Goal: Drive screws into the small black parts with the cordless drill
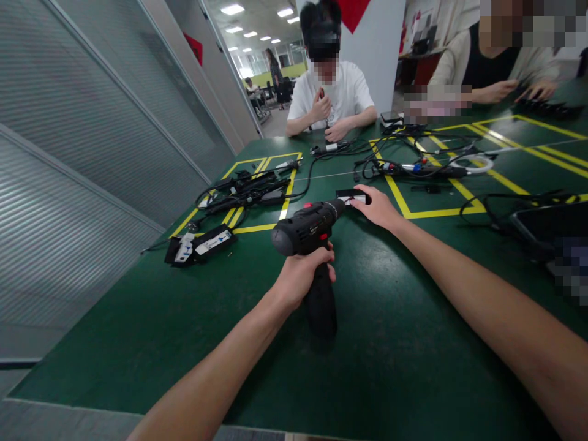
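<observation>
A black cordless drill with red buttons stands upright in front of me. My left hand is wrapped round its handle, just below the body. The drill's chuck points away and to the right, close to a small black-and-white block on the table. My right hand is closed on that block, thumb on the near side and fingers on the far side. Whether a bit in the chuck touches the block, I cannot tell.
The green table carries yellow tape outlines. Black cabled parts lie at the left, with black-and-white pieces nearer me. More cables and tools lie at the right. Across the table sits a person in a white shirt; another person works at the right.
</observation>
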A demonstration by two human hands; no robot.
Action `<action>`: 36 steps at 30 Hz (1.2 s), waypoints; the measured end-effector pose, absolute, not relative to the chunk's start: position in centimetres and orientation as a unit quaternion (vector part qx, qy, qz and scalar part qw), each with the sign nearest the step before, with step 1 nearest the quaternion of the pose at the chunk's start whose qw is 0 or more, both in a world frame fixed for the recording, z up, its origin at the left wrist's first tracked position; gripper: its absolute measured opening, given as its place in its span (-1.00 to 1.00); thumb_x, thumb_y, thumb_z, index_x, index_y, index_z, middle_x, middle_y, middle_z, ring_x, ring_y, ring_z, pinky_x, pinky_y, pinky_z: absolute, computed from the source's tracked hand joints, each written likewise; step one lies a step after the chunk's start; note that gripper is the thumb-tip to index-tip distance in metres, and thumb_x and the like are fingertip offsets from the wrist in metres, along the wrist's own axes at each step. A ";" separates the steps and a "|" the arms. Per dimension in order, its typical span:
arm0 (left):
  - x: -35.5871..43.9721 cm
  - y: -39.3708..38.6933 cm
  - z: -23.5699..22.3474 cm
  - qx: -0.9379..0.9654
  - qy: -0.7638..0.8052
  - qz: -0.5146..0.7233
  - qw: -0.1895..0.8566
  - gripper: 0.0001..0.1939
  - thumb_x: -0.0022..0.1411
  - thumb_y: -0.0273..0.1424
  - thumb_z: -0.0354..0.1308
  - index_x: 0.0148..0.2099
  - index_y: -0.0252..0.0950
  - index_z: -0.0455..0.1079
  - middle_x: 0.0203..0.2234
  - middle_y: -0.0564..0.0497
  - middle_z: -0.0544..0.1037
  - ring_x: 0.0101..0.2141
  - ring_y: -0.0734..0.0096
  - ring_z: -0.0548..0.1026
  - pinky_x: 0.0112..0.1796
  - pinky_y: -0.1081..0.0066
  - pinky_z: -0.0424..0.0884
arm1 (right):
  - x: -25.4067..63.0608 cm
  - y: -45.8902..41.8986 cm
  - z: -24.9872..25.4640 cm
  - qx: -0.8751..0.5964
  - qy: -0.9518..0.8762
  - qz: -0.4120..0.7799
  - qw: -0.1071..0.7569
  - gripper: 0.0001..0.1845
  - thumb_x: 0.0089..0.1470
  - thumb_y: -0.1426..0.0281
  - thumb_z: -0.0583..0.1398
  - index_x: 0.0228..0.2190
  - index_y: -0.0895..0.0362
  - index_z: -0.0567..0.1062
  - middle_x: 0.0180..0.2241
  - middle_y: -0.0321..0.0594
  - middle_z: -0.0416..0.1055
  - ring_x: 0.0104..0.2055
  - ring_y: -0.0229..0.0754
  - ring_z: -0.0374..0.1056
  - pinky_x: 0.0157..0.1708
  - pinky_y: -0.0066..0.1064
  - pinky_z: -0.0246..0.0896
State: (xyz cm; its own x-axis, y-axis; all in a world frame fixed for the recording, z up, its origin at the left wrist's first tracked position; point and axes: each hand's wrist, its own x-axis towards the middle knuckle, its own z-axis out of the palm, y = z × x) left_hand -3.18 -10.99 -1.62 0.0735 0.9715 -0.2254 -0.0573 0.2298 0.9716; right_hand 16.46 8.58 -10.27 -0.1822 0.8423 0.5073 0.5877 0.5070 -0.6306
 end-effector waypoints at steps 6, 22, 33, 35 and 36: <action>-3.2 -10.9 -1.6 0.442 0.519 0.443 0.582 -0.76 0.01 -0.37 0.20 -0.23 -0.37 0.37 -0.43 0.02 0.44 -0.61 0.53 0.42 -0.53 0.48 0.33 | 16.5 8.7 -10.4 -0.476 -0.751 0.155 0.430 -0.50 0.07 0.21 0.24 0.05 0.09 0.46 0.01 -0.06 0.44 0.02 0.03 0.38 0.06 -0.11 0.24; -3.1 -11.0 -1.6 0.440 0.521 0.439 0.585 -0.74 0.01 -0.36 0.21 -0.22 -0.37 0.38 -0.43 0.02 0.45 -0.61 0.52 0.42 -0.54 0.48 0.31 | 16.6 8.7 -10.4 -0.476 -0.753 0.153 0.428 -0.50 0.07 0.21 0.25 0.04 0.09 0.47 -0.01 -0.07 0.46 0.00 0.03 0.39 0.05 -0.12 0.25; -3.2 -10.9 -1.6 0.441 0.521 0.439 0.584 -0.74 0.00 -0.36 0.21 -0.22 -0.36 0.37 -0.42 0.02 0.45 -0.61 0.52 0.42 -0.54 0.47 0.32 | 16.5 8.9 -10.5 -0.477 -0.752 0.155 0.428 -0.51 0.07 0.21 0.24 0.05 0.05 0.46 0.02 -0.10 0.45 0.03 0.01 0.38 0.06 -0.12 0.23; -3.2 -11.0 -1.5 0.440 0.521 0.441 0.584 -0.74 0.00 -0.37 0.21 -0.22 -0.36 0.37 -0.42 0.02 0.45 -0.61 0.52 0.42 -0.54 0.47 0.32 | 16.6 8.8 -10.4 -0.477 -0.752 0.154 0.427 -0.51 0.07 0.21 0.23 0.04 0.06 0.46 0.01 -0.10 0.45 0.02 0.01 0.38 0.05 -0.13 0.24; -3.2 -11.0 -1.5 0.440 0.520 0.441 0.584 -0.75 0.00 -0.37 0.20 -0.23 -0.36 0.37 -0.43 0.03 0.44 -0.61 0.53 0.42 -0.54 0.47 0.32 | 16.6 8.8 -10.4 -0.477 -0.752 0.154 0.428 -0.51 0.07 0.21 0.23 0.04 0.07 0.47 0.01 -0.08 0.45 0.02 0.01 0.38 0.05 -0.13 0.24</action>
State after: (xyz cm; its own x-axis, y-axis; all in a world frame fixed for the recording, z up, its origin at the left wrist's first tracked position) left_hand -3.16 -10.97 -1.54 0.0688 0.9732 -0.2196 -0.0581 0.2237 0.9729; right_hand 16.55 8.75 -10.40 -0.1791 0.8493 0.4967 0.5867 0.4974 -0.6391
